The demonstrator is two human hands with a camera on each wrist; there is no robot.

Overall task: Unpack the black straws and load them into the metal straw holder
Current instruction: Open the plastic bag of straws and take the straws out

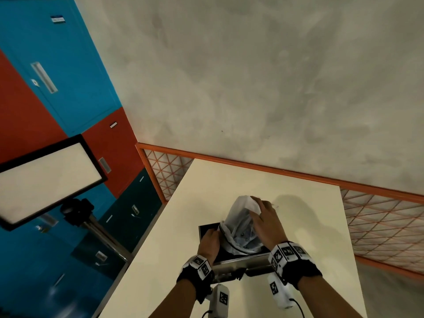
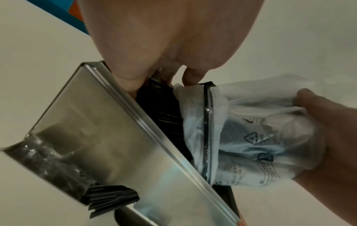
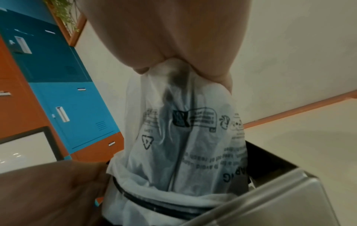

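The metal straw holder [image 1: 231, 262] stands on the cream table [image 1: 298, 226], its top open. A translucent plastic bag [image 1: 241, 222] hangs mouth-down into that opening. My right hand [image 1: 258, 211] grips the bag's bunched upper end. My left hand [image 1: 212, 235] pinches the bag's rim at the holder's left side. In the left wrist view, black straws [image 2: 164, 110] lie inside the holder [image 2: 115, 145] below the bag [image 2: 251, 137], and straw ends [image 2: 112, 197] poke from the lower slot. The right wrist view shows the printed bag [image 3: 183, 137] entering the holder [image 3: 289, 197].
An orange-framed mesh rail [image 1: 378, 223] runs behind and to the right of the table. A light panel on a stand [image 1: 46, 180] sits to the left, with blue and red lockers [image 1: 57, 76] beyond it.
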